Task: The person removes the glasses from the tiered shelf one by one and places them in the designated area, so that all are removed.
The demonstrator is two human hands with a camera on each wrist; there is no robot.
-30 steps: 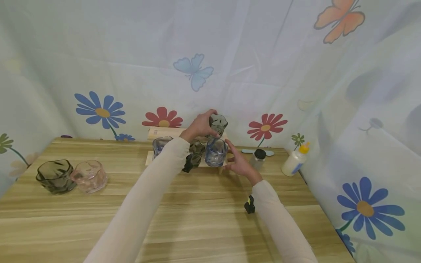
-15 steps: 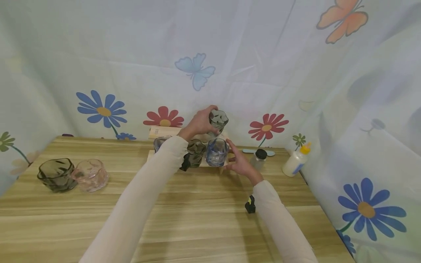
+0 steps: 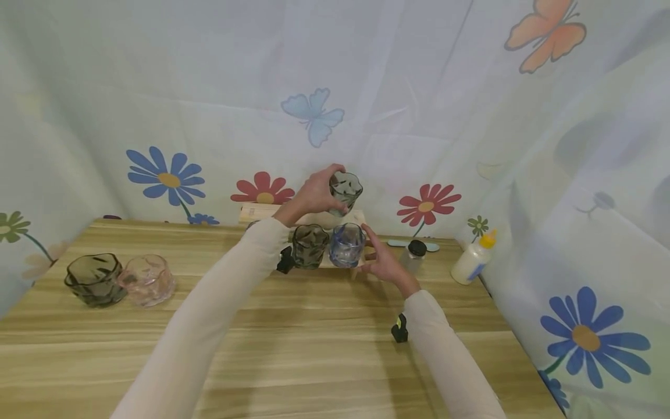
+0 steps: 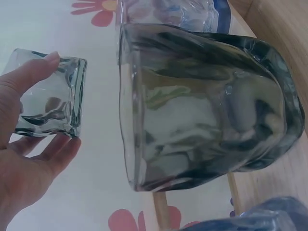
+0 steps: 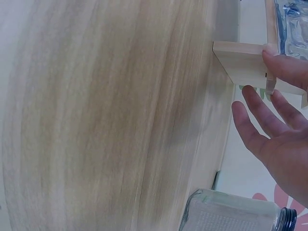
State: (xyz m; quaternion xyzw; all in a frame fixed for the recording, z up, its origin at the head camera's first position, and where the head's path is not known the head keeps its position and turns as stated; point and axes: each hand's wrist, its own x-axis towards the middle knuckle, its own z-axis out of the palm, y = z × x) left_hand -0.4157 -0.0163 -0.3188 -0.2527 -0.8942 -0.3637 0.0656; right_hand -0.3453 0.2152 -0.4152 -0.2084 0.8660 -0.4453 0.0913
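My left hand [image 3: 316,193] holds a smoky grey-green glass tumbler [image 3: 345,189] between thumb and fingers, raised above the upper shelf of a small wooden rack [image 3: 256,212]. In the left wrist view this tumbler [image 4: 48,98] appears apart from the rack. A darker green-grey tumbler [image 3: 310,247] and a blue tumbler [image 3: 347,247] stand side by side on the lower shelf. Another bluish tumbler on the left is mostly hidden by the left sleeve. My right hand [image 3: 384,262] is at the rack's right end, fingers spread, thumb touching the wood [image 5: 240,57] near the blue tumbler.
A dark green tumbler [image 3: 95,280] and a pink one [image 3: 149,281] stand on the table's left. Right of the rack are a black-lidded jar [image 3: 414,256], a light-blue flat stick [image 3: 431,247] and a yellow-capped glue bottle [image 3: 471,262]. Patterned cloth [image 3: 209,87] hangs behind.
My left hand has lifted the grey-green tumbler upward, away from the rack, and the left forearm has shifted left, uncovering more of the dark tumbler. My right hand stays at the rack's end.
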